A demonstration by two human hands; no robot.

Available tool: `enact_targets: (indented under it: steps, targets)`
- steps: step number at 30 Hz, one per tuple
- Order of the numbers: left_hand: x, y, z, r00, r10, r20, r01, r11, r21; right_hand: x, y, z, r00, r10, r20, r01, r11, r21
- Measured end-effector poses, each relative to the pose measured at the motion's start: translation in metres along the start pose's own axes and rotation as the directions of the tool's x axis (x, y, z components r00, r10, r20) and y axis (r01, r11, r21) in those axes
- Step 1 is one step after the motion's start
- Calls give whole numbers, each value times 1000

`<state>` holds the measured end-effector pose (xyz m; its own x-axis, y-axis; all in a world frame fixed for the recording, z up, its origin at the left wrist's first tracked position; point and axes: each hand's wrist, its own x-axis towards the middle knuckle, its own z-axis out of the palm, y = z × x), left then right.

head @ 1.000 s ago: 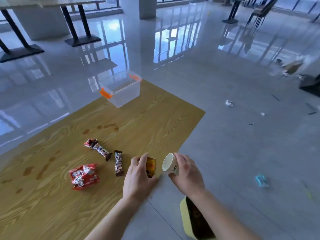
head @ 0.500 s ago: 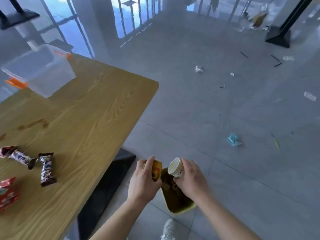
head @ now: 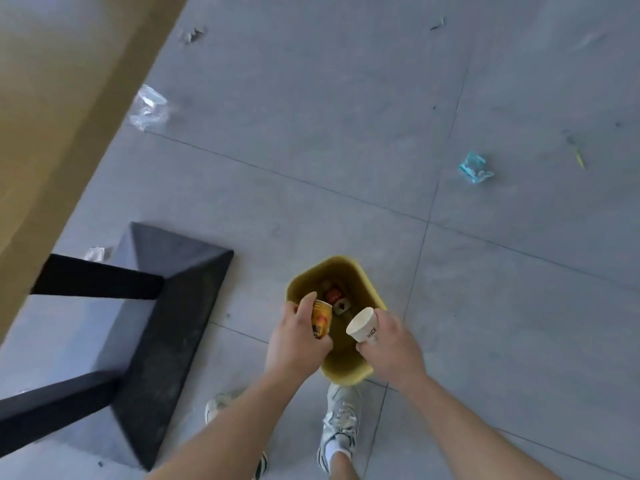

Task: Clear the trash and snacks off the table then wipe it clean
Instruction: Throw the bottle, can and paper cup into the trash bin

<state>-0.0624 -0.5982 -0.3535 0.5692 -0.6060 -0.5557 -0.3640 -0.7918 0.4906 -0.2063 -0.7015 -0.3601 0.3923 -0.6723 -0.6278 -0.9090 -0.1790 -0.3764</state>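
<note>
Head view: cups over bin

Orange cup point(head: 321, 322), gripped in the left hand point(head: 294, 344), and white paper cup point(head: 363, 325), gripped in the right hand point(head: 394, 348), hang over the yellow bin point(head: 343, 372), now viewed from directly above. The table point(head: 52, 98) has receded to the upper left.

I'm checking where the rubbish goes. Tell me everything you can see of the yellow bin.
The yellow bin looks like plastic, open-topped, with a rounded rectangular rim. It stands upright on the grey floor, near the table's black foot. A few wrappers lie at its bottom. The left hand holds an orange cup and the right hand a white cup over its mouth.
</note>
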Motion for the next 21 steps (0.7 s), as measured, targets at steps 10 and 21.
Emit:
enact_targets:
  steps: [10,21]
  targets:
    - [67,-30,90,997,-61,49,56,993,103,63,36,74,998,58,0,-58,998,-36]
    - [84,-33,111,999,48,20,-51,978,203,77,52,84,998,63,5,-63,997,-41]
